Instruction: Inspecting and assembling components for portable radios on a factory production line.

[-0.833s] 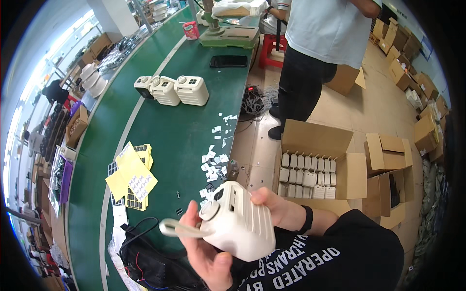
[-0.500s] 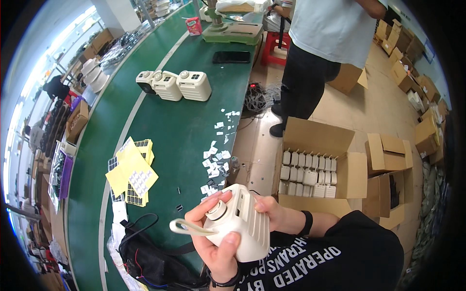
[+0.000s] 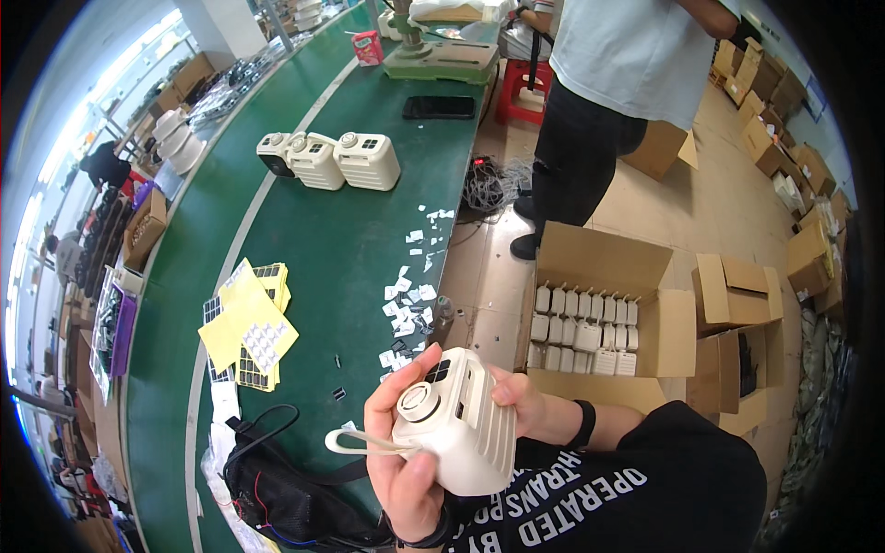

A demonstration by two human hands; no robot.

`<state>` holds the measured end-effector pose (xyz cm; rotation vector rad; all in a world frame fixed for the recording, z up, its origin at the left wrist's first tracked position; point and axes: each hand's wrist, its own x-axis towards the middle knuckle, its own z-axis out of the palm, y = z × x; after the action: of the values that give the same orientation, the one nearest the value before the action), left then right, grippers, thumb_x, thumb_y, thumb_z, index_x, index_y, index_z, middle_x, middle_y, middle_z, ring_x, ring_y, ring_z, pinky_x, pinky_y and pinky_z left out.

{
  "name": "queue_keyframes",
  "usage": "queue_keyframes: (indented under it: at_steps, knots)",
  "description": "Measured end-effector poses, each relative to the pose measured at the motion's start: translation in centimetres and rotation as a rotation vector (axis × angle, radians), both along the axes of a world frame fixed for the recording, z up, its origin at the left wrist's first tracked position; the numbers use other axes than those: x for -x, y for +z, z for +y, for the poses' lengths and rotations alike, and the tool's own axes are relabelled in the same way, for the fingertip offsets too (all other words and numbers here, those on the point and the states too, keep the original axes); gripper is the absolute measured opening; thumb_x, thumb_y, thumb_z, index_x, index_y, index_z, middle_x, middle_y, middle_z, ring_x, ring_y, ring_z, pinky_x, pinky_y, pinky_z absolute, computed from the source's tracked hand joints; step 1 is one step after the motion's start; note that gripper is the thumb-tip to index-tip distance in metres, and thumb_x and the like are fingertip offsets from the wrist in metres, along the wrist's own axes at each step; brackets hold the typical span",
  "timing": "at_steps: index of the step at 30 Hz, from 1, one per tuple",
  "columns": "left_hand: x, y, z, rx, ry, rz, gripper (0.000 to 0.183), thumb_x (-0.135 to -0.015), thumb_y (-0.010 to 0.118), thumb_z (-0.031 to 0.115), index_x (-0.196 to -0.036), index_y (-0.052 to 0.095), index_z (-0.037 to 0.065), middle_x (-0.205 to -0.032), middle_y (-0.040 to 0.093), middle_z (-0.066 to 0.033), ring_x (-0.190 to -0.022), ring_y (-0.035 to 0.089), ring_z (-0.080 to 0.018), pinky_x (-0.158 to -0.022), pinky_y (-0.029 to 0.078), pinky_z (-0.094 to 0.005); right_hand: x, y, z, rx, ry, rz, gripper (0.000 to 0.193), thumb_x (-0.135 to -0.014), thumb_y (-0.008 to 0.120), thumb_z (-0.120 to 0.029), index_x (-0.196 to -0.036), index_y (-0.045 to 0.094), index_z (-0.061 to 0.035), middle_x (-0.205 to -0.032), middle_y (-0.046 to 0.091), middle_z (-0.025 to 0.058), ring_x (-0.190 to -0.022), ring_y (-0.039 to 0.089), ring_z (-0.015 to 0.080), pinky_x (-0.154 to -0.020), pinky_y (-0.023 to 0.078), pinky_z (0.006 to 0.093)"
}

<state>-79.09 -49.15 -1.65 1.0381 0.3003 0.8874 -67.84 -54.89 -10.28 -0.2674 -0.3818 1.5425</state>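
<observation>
Between my two hands is a cream box-shaped device (image 3: 466, 442) with ribbed sides, tilted over the table's near edge. Its top, with a round knob (image 3: 419, 402) and a black four-pane patch (image 3: 438, 371), shows toward me; a cream strap loop (image 3: 355, 443) sticks out at the left. My left hand (image 3: 406, 479) wraps the knob end, fingers along the far side and thumb near the strap. My right hand (image 3: 518, 398) grips the opposite end, thumb on the ribbed edge. Three similar devices (image 3: 369, 164) stand together farther up the green table (image 3: 332, 249).
Small white and dark scraps (image 3: 406, 309) lie along the table edge. Yellow sticker sheets (image 3: 244, 323) and a black bag (image 3: 295, 479) are at the left. A phone (image 3: 439, 108) lies farther back. An open carton (image 3: 613, 267) of cream devices stands right; another person (image 3: 599, 120) stands beyond.
The device has turned in my hands, so its knob and black four-pane patch now show more fully. My left fingers have shifted off the knob's side.
</observation>
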Motion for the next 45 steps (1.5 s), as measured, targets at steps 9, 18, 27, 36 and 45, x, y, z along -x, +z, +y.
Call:
queue_keyframes:
  at_steps: [9,18,27,36,45]
  knots:
    - [-0.3,-1.9,1.3,0.024,0.093,0.113,0.081,-0.084,0.032,0.065,-0.125,0.037,-0.005,-0.122,0.047,-0.0248,-0.111,0.048,-0.0268,-0.097,0.036,-0.0374,0.4,5.4,-0.9,0.019,-0.692,-1.037,0.075,-0.065,0.072,-0.024,-0.126,0.039,0.0028,-0.111,0.055,0.0142,-0.095,0.058,0.0250,-0.080,0.047,0.0314]
    - [-1.9,-5.8,1.0,0.663,-0.164,-0.548,0.064,-0.082,0.046,0.059,-0.122,0.039,0.009,-0.115,0.050,-0.0137,-0.106,0.048,-0.0254,-0.095,0.037,-0.0386,1.4,9.7,-1.0,-0.061,-1.090,-1.773,0.066,-0.064,0.076,-0.037,-0.112,0.055,0.0025,-0.111,0.059,0.0136,-0.100,0.057,0.0257,-0.087,0.040,0.0422]
    - [-2.6,-6.0,0.8,0.427,-0.088,-0.563,0.057,-0.084,0.042,0.059,-0.117,0.040,0.013,-0.101,0.053,-0.0160,-0.096,0.052,-0.0329,-0.092,0.040,-0.0481,1.4,10.0,-0.5,-0.181,-1.030,-1.685,0.064,-0.060,0.077,-0.023,-0.115,0.052,-0.0022,-0.105,0.054,0.0094,-0.093,0.053,0.0248,-0.083,0.042,0.0381]
    - [-2.8,-6.4,1.3,0.324,-0.125,-0.646,0.058,-0.084,0.041,0.061,-0.117,0.039,0.014,-0.101,0.053,-0.0155,-0.099,0.052,-0.0339,-0.094,0.038,-0.0479,1.7,9.8,-0.3,-0.246,-1.053,-1.630,0.064,-0.059,0.077,-0.022,-0.115,0.053,-0.0024,-0.107,0.056,0.0092,-0.091,0.054,0.0246,-0.083,0.043,0.0344]
    - [-1.8,-5.0,1.7,0.304,-0.012,-0.621,0.052,-0.086,0.042,0.056,-0.115,0.040,0.013,-0.099,0.052,-0.0153,-0.094,0.053,-0.0313,-0.094,0.038,-0.0471,1.8,8.6,0.7,-0.606,-1.207,-1.737,0.050,-0.074,0.067,-0.035,-0.114,0.056,-0.0083,-0.114,0.055,0.0096,-0.102,0.052,0.0259,-0.095,0.032,0.0480]
